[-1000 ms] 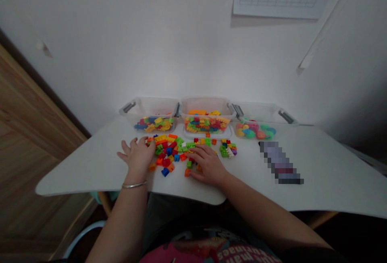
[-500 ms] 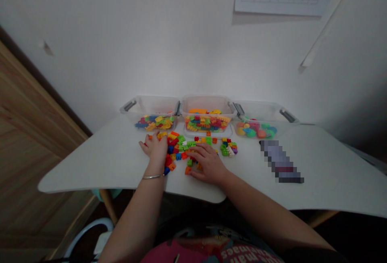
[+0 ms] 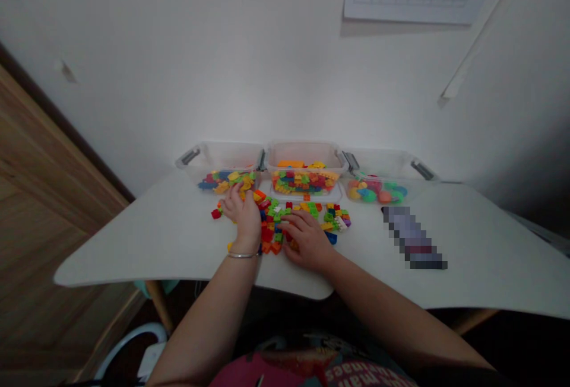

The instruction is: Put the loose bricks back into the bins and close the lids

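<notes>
A loose pile of colourful toy building bricks (image 3: 268, 231) lies on the white table (image 3: 178, 232) between my hands. My left hand (image 3: 243, 212) is at the pile's left side, fingers spread and pointing toward the containers; a silver bangle circles that wrist. A red brick (image 3: 216, 213) lies just left of its fingers. My right hand (image 3: 305, 238) rests over the right side of the pile, palm down with fingers stretched out, covering some bricks. A blue brick (image 3: 331, 237) lies to the right of this hand. What is beneath both palms is hidden.
Three clear plastic containers stand against the wall: the left (image 3: 222, 152) and middle (image 3: 307, 152) ones hold bricks, the right one (image 3: 383, 164) holds rounded colourful pieces. A small brick cluster (image 3: 338, 215) lies right of the pile. A blurred-out flat object (image 3: 414, 238) lies farther right.
My left hand has moved right and slightly away from me, pushing bricks toward my right hand. The pile is more bunched, and a blue brick now shows right of my nearly still right hand.
</notes>
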Demonstrator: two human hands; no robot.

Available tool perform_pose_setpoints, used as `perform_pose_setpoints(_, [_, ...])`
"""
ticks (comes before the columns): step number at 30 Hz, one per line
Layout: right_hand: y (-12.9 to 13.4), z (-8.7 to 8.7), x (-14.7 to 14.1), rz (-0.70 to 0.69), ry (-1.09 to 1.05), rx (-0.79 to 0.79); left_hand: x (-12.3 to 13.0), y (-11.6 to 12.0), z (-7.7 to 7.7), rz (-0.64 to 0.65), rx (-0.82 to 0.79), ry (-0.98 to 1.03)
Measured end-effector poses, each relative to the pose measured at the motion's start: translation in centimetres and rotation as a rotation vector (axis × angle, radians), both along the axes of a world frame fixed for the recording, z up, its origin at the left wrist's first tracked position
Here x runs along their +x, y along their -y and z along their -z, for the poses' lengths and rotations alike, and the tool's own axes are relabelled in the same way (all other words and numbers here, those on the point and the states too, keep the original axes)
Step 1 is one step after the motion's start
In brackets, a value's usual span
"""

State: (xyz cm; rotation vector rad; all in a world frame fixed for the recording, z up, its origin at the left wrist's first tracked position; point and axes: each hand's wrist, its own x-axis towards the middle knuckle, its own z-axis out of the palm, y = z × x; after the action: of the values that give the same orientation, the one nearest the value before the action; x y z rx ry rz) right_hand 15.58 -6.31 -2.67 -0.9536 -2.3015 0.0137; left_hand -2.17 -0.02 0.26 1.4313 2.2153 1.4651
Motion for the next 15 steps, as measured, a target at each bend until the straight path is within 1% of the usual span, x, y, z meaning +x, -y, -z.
perform_pose_setpoints(4, [0.0, -0.2, 0.1, -0.037, 0.009, 0.013, -2.9, -0.1, -1.3, -0.084, -0.038, -0.047])
perform_pose_setpoints(5, [0.0, -0.3, 0.0, -0.064, 0.024, 0.019, -3.8, -0.2, -1.6, -0.102, -0.04, -0.08])
perform_pose_setpoints(7, [0.0, -0.6, -0.6, -0.131, 0.072, 0.026, -5.4, -0.5, -1.7, -0.14, -0.108, -0.122])
perform_pose_setpoints(9, [0.0, -1.0, -1.7, -0.185, 0.121, 0.024, -6.6, -0.8, -1.5, -0.161, -0.216, -0.074])
perform_pose_setpoints(11, [0.1, -1.4, -3.0, -0.235, 0.167, 0.032, -7.2, -1.2, -0.7, -0.101, -0.269, -0.018])
perform_pose_setpoints(13, [0.3, -1.5, -4.3, -0.293, 0.21, 0.068, -7.5, -1.5, 0.2, -0.047, -0.266, 0.015])
perform_pose_setpoints(15, [0.3, -1.4, -5.3, -0.336, 0.248, 0.105, -7.4, -1.9, 1.2, 0.016, -0.237, -0.043])
